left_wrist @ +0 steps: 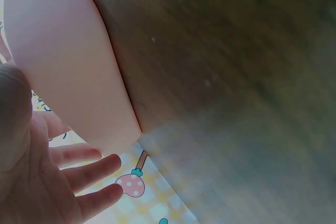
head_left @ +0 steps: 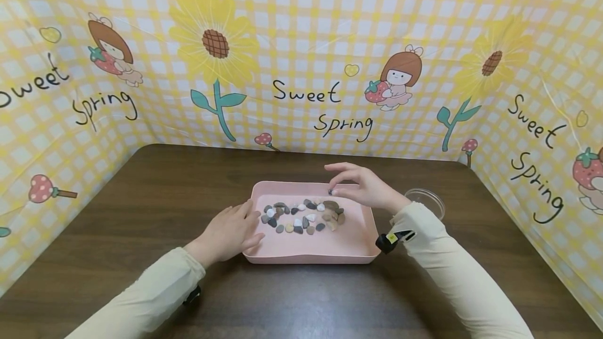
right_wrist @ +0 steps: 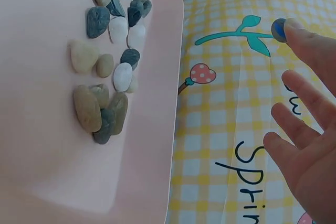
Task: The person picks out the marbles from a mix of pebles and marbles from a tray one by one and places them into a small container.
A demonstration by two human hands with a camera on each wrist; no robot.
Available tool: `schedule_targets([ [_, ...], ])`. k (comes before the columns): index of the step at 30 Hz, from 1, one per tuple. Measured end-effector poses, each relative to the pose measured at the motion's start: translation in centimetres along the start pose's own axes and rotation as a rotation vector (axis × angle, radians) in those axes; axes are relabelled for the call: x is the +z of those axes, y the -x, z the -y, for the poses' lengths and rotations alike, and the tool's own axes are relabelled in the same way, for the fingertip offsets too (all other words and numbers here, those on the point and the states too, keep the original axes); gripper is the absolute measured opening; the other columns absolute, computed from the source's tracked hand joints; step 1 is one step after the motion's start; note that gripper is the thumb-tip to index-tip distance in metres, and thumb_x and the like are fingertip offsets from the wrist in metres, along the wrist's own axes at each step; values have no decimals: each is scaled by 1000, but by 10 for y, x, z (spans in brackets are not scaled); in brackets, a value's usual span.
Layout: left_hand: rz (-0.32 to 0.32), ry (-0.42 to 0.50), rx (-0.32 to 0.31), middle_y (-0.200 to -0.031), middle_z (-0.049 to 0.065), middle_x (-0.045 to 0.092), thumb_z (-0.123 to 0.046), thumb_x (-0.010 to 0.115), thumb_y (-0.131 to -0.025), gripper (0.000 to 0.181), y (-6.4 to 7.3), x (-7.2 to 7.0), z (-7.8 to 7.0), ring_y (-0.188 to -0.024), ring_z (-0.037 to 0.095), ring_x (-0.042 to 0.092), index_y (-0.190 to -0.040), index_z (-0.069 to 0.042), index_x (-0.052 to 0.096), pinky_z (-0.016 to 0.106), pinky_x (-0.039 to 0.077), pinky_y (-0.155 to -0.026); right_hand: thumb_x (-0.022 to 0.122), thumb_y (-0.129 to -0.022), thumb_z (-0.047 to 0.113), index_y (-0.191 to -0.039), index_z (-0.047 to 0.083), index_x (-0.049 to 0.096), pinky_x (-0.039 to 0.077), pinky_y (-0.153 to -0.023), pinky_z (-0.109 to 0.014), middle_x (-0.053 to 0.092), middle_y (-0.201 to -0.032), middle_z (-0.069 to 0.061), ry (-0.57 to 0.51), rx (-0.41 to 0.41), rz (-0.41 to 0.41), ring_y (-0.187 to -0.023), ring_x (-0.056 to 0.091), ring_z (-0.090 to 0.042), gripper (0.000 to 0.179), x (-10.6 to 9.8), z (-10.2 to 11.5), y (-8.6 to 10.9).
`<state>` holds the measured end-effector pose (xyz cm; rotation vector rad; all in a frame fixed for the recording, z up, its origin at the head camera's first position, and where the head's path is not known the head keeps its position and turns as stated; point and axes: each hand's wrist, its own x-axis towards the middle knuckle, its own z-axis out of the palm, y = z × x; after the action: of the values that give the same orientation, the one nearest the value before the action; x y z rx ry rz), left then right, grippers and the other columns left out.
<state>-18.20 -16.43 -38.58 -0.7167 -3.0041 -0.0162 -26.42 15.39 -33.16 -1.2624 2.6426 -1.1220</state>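
A pink tray (head_left: 301, 251) holds several pebbles (head_left: 298, 222) laid in a ring shape, grey, white and tan, with brown ones bunched at the right end. Between thumb and index finger my right hand (head_left: 360, 187) pinches a small dark blue marble (right_wrist: 279, 30) above the tray's far edge. The other fingers of that hand are spread. At the tray's left rim lies my left hand (head_left: 231, 232), its fingers loosely extended along the rim and holding nothing. In the left wrist view, those fingers (left_wrist: 92, 174) lie beside the tray's outer wall.
A clear round dish (head_left: 428, 200) stands right of the tray, partly hidden behind my right wrist. The tray sits on a dark wooden table (head_left: 188, 171). A yellow checked cloth (head_left: 301, 56) encloses the back and both sides.
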Motion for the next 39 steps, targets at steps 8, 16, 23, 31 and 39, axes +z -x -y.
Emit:
schedule_targets([
  [8, 7, 11, -9, -140, 27, 42, -45, 51, -91, 56, 0, 0, 1, -127, 39, 46, -126, -1, 55, 53, 38, -104, 65, -87, 15, -98, 13, 70, 41, -103, -48, 49, -140, -10, 13, 15, -30, -133, 41, -28, 12, -6, 2, 11],
  [16, -11, 21, -2, -139, 28, 43, -42, 53, -90, 54, 1, -1, -1, -125, 39, 47, -124, 0, 56, 53, 38, -103, 65, -87, 18, -98, 13, 70, 43, -100, -48, 50, -139, -8, 40, 45, -65, -133, 42, -26, 13, -13, 0, 21],
  [23, 10, 22, -12, -141, 27, 42, -43, 51, -91, 55, 1, -2, -1, -127, 39, 46, -125, -1, 55, 53, 37, -104, 65, -87, 18, -96, 17, 70, 38, -104, -49, 50, -138, -8, 59, 63, -103, -132, 43, -28, 10, -19, -2, 31],
  [31, 26, 28, -20, -141, 27, 41, -44, 50, -91, 56, 1, -3, -1, -128, 39, 45, -126, -1, 54, 53, 36, -105, 65, -87, 17, -97, 14, 70, 35, -106, -51, 49, -139, -10, 39, 104, -152, -132, 42, -30, 11, -26, -4, 45],
  [39, -11, -6, 10, -138, 28, 44, -42, 50, -91, 53, 2, -3, -1, -124, 39, 49, -123, 0, 57, 53, 40, -101, 63, -88, 18, -98, 9, 69, 34, -106, -53, 49, -139, -9, 0, 140, -194, -130, 43, -29, 15, -31, -15, 60],
])
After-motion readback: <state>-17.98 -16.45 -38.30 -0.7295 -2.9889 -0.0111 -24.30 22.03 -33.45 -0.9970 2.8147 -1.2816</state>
